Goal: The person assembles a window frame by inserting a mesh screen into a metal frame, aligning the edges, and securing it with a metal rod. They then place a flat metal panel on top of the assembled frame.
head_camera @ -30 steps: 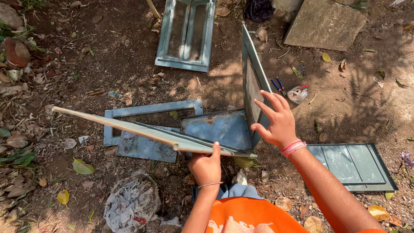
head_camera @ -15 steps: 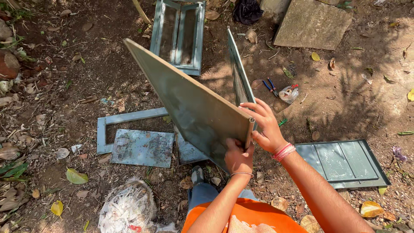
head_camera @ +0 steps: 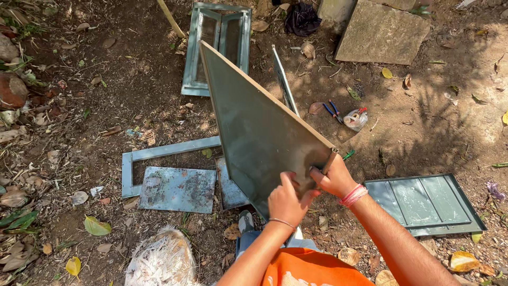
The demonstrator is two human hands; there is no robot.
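I hold a large flat grey-green panel (head_camera: 254,127) tilted up on edge over the dirt, its far corner pointing away from me. My left hand (head_camera: 286,200) grips its near lower edge. My right hand (head_camera: 332,177) clasps the near right corner, a red band on that wrist. Behind the panel a thin frame piece (head_camera: 282,79) stands upright. Below it on the ground lie a blue-grey L-shaped frame (head_camera: 159,153) and a flat rusty sheet (head_camera: 177,188).
A louvred shutter (head_camera: 217,42) lies at the top, another panelled shutter (head_camera: 428,201) at the right. A stone slab (head_camera: 381,32), pliers (head_camera: 333,111) with a small bag (head_camera: 355,119), a white sack (head_camera: 161,262) and dry leaves lie around.
The panel went from lying nearly flat across the frame to raised steeply on edge. My right hand moved from the upright frame piece onto the panel's corner.
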